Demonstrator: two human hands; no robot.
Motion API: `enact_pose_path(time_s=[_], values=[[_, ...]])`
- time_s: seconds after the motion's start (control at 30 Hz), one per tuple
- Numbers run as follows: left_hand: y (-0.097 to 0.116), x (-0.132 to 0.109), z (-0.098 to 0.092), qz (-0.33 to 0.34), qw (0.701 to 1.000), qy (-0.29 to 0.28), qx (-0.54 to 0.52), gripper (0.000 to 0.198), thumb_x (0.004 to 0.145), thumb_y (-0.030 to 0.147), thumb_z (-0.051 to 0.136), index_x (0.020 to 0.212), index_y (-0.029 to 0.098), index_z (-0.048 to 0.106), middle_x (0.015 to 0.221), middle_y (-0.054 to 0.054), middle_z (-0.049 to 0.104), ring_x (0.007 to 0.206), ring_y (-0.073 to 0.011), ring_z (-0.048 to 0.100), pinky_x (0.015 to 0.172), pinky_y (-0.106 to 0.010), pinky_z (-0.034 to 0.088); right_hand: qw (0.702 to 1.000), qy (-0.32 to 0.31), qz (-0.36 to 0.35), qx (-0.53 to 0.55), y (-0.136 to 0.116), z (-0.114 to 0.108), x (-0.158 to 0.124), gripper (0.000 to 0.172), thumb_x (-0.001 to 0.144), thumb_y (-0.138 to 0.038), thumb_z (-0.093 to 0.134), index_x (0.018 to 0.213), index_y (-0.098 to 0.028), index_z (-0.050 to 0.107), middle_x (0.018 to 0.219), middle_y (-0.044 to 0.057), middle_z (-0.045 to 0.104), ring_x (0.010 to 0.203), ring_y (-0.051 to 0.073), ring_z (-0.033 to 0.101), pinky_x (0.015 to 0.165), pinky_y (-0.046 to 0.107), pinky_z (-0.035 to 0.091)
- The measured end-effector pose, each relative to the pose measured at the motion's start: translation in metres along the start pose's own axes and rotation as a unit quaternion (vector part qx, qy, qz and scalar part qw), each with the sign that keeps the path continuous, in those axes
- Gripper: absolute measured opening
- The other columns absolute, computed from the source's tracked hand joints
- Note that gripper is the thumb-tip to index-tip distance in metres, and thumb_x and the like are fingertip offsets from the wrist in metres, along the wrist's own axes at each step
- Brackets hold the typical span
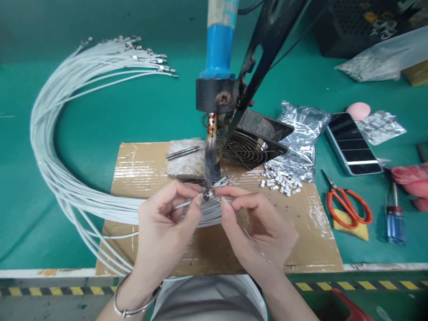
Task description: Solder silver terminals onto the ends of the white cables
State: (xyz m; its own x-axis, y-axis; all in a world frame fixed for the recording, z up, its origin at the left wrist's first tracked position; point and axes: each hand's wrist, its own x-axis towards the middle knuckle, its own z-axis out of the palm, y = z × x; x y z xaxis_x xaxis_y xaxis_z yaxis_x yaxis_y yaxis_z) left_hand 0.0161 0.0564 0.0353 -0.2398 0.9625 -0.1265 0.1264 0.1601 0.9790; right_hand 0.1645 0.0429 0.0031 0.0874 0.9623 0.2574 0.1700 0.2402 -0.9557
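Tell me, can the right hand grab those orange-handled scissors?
Probably yes: nothing seems to block the cardboard between the right hand and the orange-handled scissors, though it would likely put down the thin wire first.

- A cardboard sheet (307, 245) lies along the front edge of my worktop (127, 111).
- Wires (43, 147) leave the sheet's left edge, curving round behind its back left corner.
- Between my left hand (167, 227) and right hand (261, 227), over the sheet, is the tip of the soldering iron (218, 51).
- The fan (250, 149) sits right of the iron.
- Connectors (283, 180) lie near the back right corner, before the plastic bag (302, 133).
- Off the right edge: phone (352, 142), scissors (347, 206) nearer me, screwdriver (396, 225) right of them.
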Motion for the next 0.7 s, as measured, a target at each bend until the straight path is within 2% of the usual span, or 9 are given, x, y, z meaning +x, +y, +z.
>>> enact_pose_path(time_s=[0.37, 0.7], values=[[0.0002, -0.0032, -0.0017, 0.003, 1.000, 0.005, -0.002, 0.015, 0.084, 0.009, 0.080, 0.077, 0.022, 0.077, 0.088, 0.000, 0.086, 0.079, -0.0128, 0.083, 0.066, -0.012, 0.062, 1.000, 0.009, -0.009, -0.018, -0.0009, 0.0004, 0.0002, 0.020, 0.099, -0.006, 0.075, 0.094, -0.025, 0.069, 0.110, 0.005, 0.089, 0.101, 0.021, 0.087, 0.087, 0.034, 0.069], [0.0023, -0.0001, 0.0005, -0.004, 1.000, 0.015, -0.008, 0.014, 0.080, 0.010, 0.080, 0.072, 0.021, 0.076, 0.081, -0.002, 0.084, 0.075, -0.0143, 0.082, 0.063, -0.014, 0.062, 1.000, 0.012, -0.010, 0.005, 0.0020, 0.0007, -0.0015, 0.022, 0.099, -0.004, 0.075, 0.096, -0.026, 0.071, 0.108, 0.001, 0.088, 0.102, 0.016, 0.085, 0.093, 0.029, 0.067]])
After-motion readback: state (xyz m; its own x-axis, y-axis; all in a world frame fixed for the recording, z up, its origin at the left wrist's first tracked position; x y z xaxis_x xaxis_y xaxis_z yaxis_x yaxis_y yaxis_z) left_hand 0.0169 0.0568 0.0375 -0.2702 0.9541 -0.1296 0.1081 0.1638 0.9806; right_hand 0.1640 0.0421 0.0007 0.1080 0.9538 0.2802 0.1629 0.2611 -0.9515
